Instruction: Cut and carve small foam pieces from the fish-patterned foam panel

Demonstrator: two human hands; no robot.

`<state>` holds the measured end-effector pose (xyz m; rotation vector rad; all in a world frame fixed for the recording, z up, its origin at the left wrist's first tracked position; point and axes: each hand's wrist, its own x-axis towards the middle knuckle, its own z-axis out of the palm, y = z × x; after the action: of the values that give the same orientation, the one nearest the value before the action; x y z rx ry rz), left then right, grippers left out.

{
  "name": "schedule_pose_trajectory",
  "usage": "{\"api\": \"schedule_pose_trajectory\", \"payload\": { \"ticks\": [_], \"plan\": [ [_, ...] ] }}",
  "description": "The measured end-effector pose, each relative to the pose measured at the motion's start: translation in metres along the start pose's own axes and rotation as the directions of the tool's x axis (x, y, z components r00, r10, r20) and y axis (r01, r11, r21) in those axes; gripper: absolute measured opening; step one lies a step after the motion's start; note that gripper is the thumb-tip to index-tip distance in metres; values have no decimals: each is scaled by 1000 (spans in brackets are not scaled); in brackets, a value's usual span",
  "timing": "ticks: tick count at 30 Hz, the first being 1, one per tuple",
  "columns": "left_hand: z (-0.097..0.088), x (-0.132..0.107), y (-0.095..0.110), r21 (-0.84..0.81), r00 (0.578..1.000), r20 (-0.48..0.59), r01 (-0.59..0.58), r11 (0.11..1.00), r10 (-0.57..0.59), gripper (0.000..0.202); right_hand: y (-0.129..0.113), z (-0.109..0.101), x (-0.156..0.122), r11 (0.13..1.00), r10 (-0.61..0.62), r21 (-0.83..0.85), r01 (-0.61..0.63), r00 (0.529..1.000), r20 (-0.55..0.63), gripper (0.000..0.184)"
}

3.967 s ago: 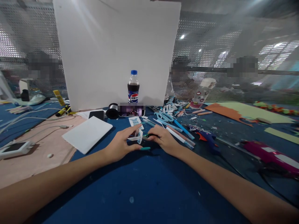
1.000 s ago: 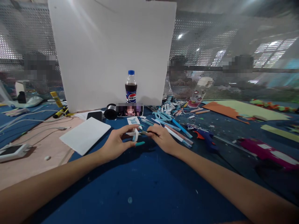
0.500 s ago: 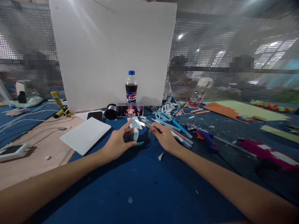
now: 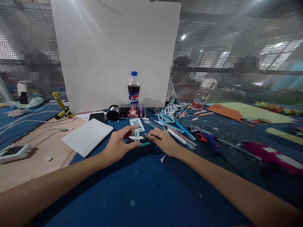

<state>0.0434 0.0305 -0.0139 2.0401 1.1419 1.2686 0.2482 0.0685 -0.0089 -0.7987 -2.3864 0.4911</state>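
Over the middle of the blue worktop [image 4: 142, 189], the left hand [image 4: 117, 145] has its grip pinched on a small white strip [image 4: 135, 137], thumb below and fingers on top, holding it flat just above the surface. The right hand [image 4: 163, 142] meets it from the right, its grip closed around a slim dark tool [image 4: 147, 136] whose tip touches the strip's right end. A little white scrap [image 4: 163, 158] lies near that wrist. Farther off sit a printed card [image 4: 138, 124], blue scissors [image 4: 163, 118], a cola bottle [image 4: 133, 89] and a tall white board [image 4: 113, 53]; a white sheet [image 4: 87, 136] lies to the left
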Motion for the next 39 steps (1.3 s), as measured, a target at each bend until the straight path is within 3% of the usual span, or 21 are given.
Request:
{"api": "schedule_pose_trajectory", "payload": {
  "ticks": [20,28,39],
  "plan": [
    [0,0,-4,-34,999,43,5,999,-4,44,5,3,-1,992,-1,-128,-1,1000,-19,48],
    [0,1,-3,-22,996,63,69,997,-68,48,4,3,-2,990,1,-139,-4,1000,-21,42],
    [-1,0,0,-38,998,51,31,999,-29,44,3,2,-1,994,18,-107,-21,1000,-24,41]
  ]
}}
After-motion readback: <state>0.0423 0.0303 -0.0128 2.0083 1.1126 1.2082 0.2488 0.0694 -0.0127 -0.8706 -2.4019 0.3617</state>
